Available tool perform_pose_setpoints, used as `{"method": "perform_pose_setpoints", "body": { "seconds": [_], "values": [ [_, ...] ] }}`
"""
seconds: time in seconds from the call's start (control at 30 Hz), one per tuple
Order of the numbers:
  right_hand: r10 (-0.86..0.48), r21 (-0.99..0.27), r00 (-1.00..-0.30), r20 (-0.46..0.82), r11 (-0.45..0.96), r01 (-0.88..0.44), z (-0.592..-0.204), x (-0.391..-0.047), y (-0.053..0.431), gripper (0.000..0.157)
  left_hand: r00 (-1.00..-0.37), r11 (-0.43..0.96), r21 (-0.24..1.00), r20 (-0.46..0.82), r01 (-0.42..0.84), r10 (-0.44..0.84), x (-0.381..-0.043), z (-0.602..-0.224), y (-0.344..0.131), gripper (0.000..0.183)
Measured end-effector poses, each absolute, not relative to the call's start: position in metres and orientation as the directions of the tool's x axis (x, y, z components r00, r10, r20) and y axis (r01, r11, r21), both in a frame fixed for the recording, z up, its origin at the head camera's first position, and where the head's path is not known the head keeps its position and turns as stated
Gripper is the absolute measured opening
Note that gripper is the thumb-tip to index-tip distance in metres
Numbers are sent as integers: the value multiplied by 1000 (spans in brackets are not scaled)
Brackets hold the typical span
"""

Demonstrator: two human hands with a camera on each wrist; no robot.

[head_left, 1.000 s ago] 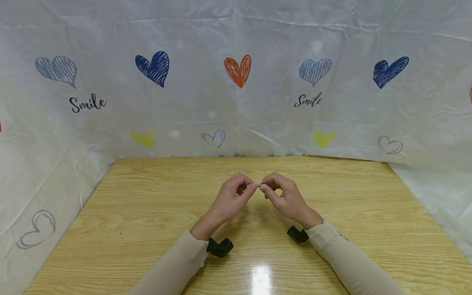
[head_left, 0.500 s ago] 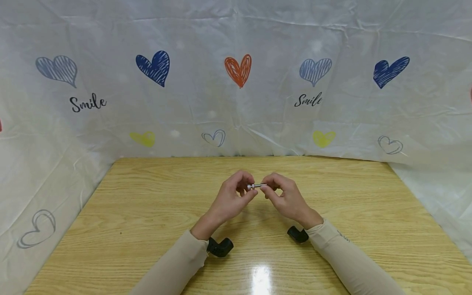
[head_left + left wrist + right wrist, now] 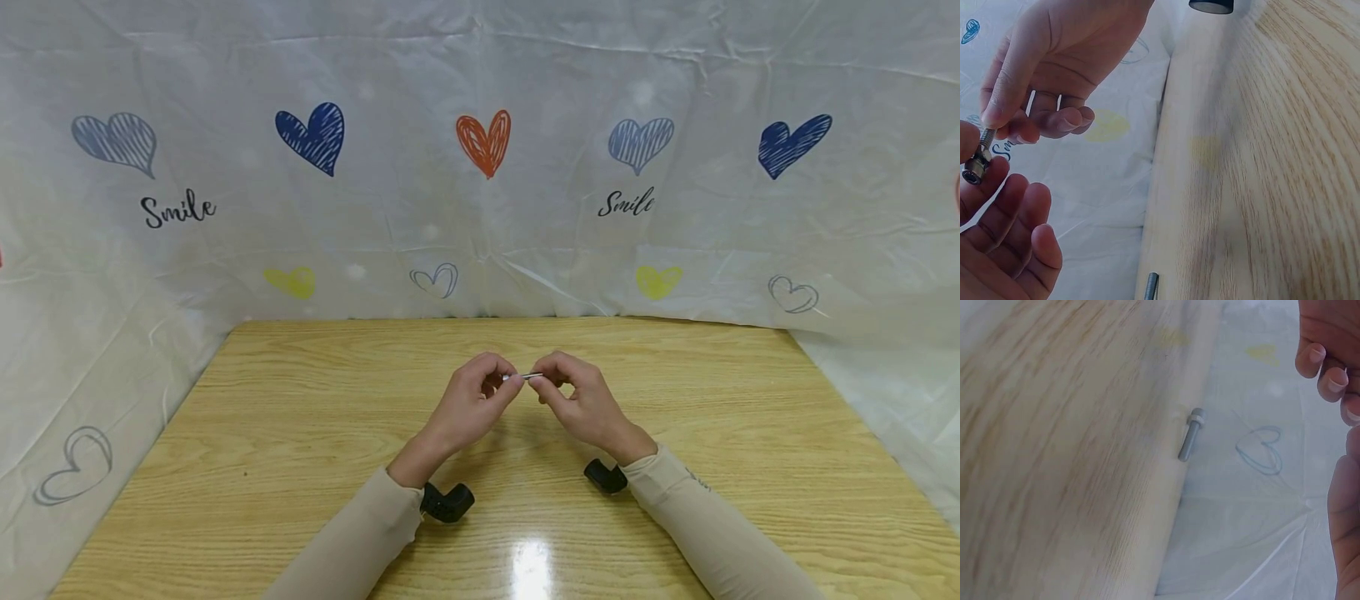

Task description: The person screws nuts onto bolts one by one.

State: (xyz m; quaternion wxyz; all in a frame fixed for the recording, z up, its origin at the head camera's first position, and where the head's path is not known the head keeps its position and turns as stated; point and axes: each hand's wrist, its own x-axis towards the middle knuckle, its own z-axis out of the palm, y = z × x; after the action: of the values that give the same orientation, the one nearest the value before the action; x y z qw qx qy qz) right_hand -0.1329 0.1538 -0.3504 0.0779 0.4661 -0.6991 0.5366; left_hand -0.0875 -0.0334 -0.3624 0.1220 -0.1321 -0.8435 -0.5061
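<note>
Both hands meet over the middle of the table in the head view, with a small metal bolt (image 3: pixel 532 376) between them. My left hand (image 3: pixel 474 403) pinches its head end between thumb and index finger. The shank end is pinched by the thumb and fingers of my right hand (image 3: pixel 587 402). Close up in the left wrist view, the bolt's round socket head and a nut (image 3: pixel 984 156) near it show by the left fingertips, with thread running up to the right thumb. The right wrist view catches only parts of the hands at its right edge, the held bolt out of sight.
A second bolt with a nut (image 3: pixel 1191 434) lies on the wooden table (image 3: pixel 1072 456) in the right wrist view. A threaded bolt end (image 3: pixel 1152 286) shows at the bottom of the left wrist view. A white cloth printed with hearts (image 3: pixel 480 233) hangs behind the table.
Half a second ago the left thumb and index finger stood apart, baring the bolt's head and nut; now they pinch it again, as one second ago. The right hand has stayed put.
</note>
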Motion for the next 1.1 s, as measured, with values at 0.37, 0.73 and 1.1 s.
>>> {"method": "perform_pose_setpoints", "body": {
  "seconds": [0.37, 0.73, 1.1],
  "values": [
    [-572, -681, -556, 603, -6, -732, -350, -132, 154, 3, -938, 461, 819, 329, 340, 109, -87, -361, -34, 15],
    [-568, -673, -544, 618, -24, -739, -350, -133, 153, 4, -915, 408, 821, 386, 400, 119, -87, -360, -33, 22],
    [-576, -684, -557, 599, -6, -730, -349, -132, 154, 4, -915, 451, 801, 390, 394, 106, -81, -350, -30, 8]
  ]
}}
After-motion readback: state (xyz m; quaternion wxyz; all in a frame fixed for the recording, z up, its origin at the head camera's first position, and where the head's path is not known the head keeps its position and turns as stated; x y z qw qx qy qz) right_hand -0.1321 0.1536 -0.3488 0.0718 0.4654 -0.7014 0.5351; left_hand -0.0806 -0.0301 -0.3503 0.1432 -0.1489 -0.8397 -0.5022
